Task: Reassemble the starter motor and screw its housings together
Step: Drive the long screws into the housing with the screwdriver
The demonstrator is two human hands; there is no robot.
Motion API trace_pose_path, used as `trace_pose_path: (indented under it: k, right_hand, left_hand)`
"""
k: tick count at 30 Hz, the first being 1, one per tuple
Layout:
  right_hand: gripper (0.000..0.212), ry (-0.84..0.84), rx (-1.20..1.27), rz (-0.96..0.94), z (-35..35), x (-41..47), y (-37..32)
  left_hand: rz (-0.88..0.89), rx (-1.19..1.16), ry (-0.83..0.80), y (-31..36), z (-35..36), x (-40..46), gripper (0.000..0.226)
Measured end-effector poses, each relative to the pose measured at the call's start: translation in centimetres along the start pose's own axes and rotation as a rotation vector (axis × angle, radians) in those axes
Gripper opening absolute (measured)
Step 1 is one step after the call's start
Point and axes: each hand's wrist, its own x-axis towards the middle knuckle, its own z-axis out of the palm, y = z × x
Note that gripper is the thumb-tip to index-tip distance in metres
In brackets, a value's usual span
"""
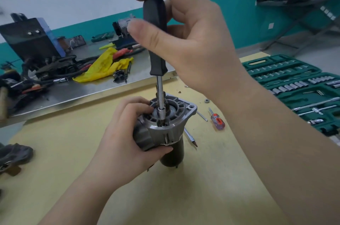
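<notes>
Clutter fills the far left: a crumpled grey rag (15,153) lies at the edge of the yellow-topped bench (55,160), and behind it, on a grey metal-topped bench (88,85), sit a black box-shaped device with a blue side (31,38), a tangle of black cables (55,68) and a crumpled yellow plastic bag (104,67).

Moving toward the middle, the left hand (125,143) is curled round the grey cast-metal starter motor (163,129), fingers on the housing's upper rim and thumb pressed under its flange. The motor stands upright on the yellow bench, its dark cylindrical body below and its flanged silver housing on top (mounting ear pointing right).

Above it, the right hand (185,40) grips the black handle of a long nut driver with a steel shaft (156,40), thumb and fingers wrapped around the grip. The shaft runs straight down, and its socket tip sits inside the open top of the housing.

Just right of the motor, a small screwdriver with a clear purple and red handle (217,119) lies on the bench, with a loose steel driver shaft (190,137) beside the motor body and a small metal nut (207,101) farther back.

At the far right, an open green socket set case (298,85) holds rows of chrome sockets.
</notes>
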Motion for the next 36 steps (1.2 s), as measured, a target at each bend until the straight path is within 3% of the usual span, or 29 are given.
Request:
trace_pose_path:
  k: [4, 9, 14, 19, 23, 25, 31, 36]
  right_hand:
    - [0.040, -0.071, 0.243, 0.103, -0.7, -0.2, -0.4]
    - [0.036, 0.000, 0.056, 0.080, -0.7, 0.0, -0.3]
    - [0.034, 0.018, 0.257, 0.152, -1.2, -0.1, -0.3]
    - [0.037, 0.043, 0.084, 0.096, -1.5, 0.0, -0.2]
    - [0.027, 0.113, 0.188, 0.131, -1.0, -0.2, 0.2]
    - [0.032, 0.101, 0.251, 0.136, -0.9, -0.3, 0.3]
    - [0.035, 0.189, 0.147, 0.074, -0.1, -0.2, 0.6]
    - [0.037, 0.134, 0.338, 0.113, -0.2, -0.5, 0.9]
  left_hand:
    - [-0.002, -0.004, -0.049, -0.4, 0.2, 0.5, 0.092]
    - [0.047, 0.015, -0.098, -0.2, 0.6, 1.3, 0.089]
    - [0.035, 0.020, -0.084, 0.2, 1.3, 1.3, 0.092]
    - [-0.017, 0.000, -0.063, 0.7, 1.4, 0.9, 0.088]
    - [-0.026, 0.034, -0.101, 0.8, 1.3, 0.8, 0.093]
    - [-0.024, 0.054, -0.117, 0.9, 1.3, 0.9, 0.097]
    - [-0.046, 0.043, -0.140, 1.3, 1.1, 1.2, 0.112]
    - [-0.012, 0.054, -0.136, 1.6, 0.8, 1.2, 0.113]
